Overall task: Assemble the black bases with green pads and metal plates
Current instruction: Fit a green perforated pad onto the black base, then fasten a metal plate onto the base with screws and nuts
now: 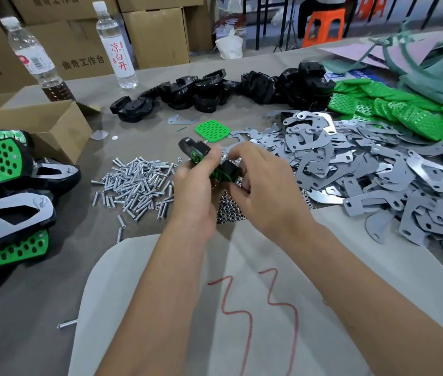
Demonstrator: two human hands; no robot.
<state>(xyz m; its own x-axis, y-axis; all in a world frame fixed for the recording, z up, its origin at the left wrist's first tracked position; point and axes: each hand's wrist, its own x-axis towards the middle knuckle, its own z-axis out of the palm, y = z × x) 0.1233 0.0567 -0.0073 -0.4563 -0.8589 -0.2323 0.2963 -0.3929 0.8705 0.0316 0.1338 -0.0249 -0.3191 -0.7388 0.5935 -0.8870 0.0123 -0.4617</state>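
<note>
- The counter [25, 308] is covered with grey-brown paper.
- Brown cardboard boxes [158, 36] printed with characters are stacked along its far left edge.
- An orange plastic stool [323, 27] is seen on the floor beyond.
- Dark metal furniture legs [282, 23] are visible near the stool.
- The scene is evenly lit.

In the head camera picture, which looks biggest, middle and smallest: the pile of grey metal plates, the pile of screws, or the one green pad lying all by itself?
1. Pile of grey metal plates, the biggest by far.
2. Pile of screws.
3. Lone green pad, the smallest. It lies farther from the camera, so it may look a little smaller than it is.
</note>
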